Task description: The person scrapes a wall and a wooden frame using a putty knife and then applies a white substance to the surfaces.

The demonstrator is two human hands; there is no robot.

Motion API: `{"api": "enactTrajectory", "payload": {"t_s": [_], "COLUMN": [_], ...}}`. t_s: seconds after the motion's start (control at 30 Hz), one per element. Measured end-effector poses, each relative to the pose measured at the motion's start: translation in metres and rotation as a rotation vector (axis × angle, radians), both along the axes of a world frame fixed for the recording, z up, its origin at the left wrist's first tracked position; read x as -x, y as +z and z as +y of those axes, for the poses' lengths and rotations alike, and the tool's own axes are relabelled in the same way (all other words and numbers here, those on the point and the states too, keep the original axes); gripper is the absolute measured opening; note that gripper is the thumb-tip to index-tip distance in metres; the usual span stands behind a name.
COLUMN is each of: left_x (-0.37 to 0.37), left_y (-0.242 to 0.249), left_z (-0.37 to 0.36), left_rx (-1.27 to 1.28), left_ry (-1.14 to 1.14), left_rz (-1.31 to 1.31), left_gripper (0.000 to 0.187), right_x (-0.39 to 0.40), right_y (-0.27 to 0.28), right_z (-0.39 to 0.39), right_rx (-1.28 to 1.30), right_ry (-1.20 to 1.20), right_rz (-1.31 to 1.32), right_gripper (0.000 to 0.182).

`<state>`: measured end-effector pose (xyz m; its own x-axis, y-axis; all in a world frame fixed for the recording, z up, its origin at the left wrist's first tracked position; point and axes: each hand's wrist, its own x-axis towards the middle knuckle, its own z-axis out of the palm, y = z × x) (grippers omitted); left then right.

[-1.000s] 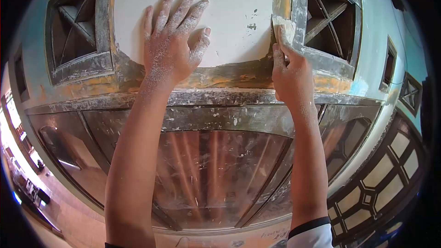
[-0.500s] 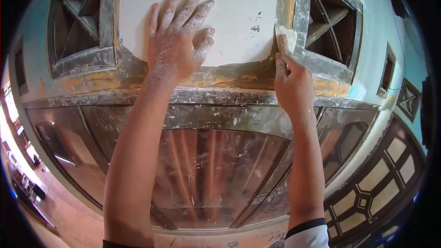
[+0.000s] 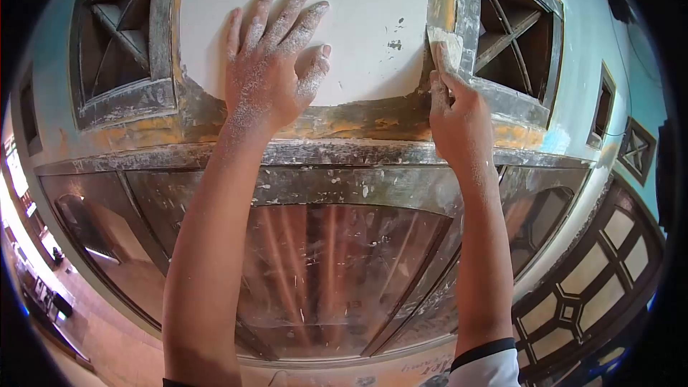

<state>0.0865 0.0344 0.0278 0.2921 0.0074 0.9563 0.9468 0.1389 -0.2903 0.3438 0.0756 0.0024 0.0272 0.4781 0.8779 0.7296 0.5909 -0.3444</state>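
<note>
Dusted with white powder, my left hand (image 3: 269, 75) lies flat with spread fingers on the white panel (image 3: 365, 36). My right hand (image 3: 462, 115) grips a pale, whitish piece (image 3: 450, 50), with fingers along it, and presses it against the strip between the panel's right edge and the right vent frame (image 3: 469, 21). Whether the piece is folded sandpaper or a flat tool I cannot tell. Below the panel runs a dark band with orange-yellow patches (image 3: 330, 125).
Crossed-slat vents flank the panel, one on the left (image 3: 118, 29) and one on the right (image 3: 512, 32). Beneath is a worn wooden ledge (image 3: 344, 154) above glass panes (image 3: 344, 265). A patterned door or window (image 3: 588, 279) stands at lower right, a tiled floor (image 3: 107, 322) at lower left.
The view has shifted slightly. My right hand and the pale piece sit a little lower against the vent frame. My left hand stays flat on the panel.
</note>
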Motion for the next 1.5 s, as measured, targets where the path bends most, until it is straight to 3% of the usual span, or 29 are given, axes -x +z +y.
{"api": "enactTrajectory", "payload": {"t_s": [0.63, 0.7, 0.93, 1.03, 1.13, 1.27, 1.5], "left_x": [0.001, 0.002, 0.002, 0.002, 0.004, 0.004, 0.003], "left_y": [0.000, -0.001, -0.001, -0.002, -0.004, -0.001, -0.002], "left_z": [0.002, 0.002, 0.002, 0.003, 0.003, 0.003, 0.003], "left_rx": [-0.021, -0.019, -0.021, -0.016, -0.016, -0.018, -0.017], "left_ry": [-0.013, -0.009, -0.018, -0.012, -0.027, -0.037, -0.052], "left_rz": [0.009, 0.003, 0.003, -0.006, -0.009, 0.005, -0.010], "left_gripper": [0.052, 0.052, 0.051, 0.051, 0.052, 0.051, 0.052], "right_x": [0.002, 0.002, -0.001, 0.002, 0.001, 0.003, -0.002], "right_y": [0.004, -0.008, 0.001, -0.005, -0.019, -0.007, -0.039], "right_z": [0.005, -0.001, 0.007, -0.001, 0.004, 0.005, -0.001], "right_rx": [-0.082, 0.039, -0.023, 0.096, -0.047, 0.009, 0.037], "right_ry": [-0.009, -0.035, 0.007, 0.048, -0.002, 0.036, -0.005], "right_rz": [-0.013, -0.034, 0.000, 0.036, 0.002, 0.055, 0.010], "right_gripper": [0.035, 0.034, 0.034, 0.034, 0.034, 0.033, 0.033]}}
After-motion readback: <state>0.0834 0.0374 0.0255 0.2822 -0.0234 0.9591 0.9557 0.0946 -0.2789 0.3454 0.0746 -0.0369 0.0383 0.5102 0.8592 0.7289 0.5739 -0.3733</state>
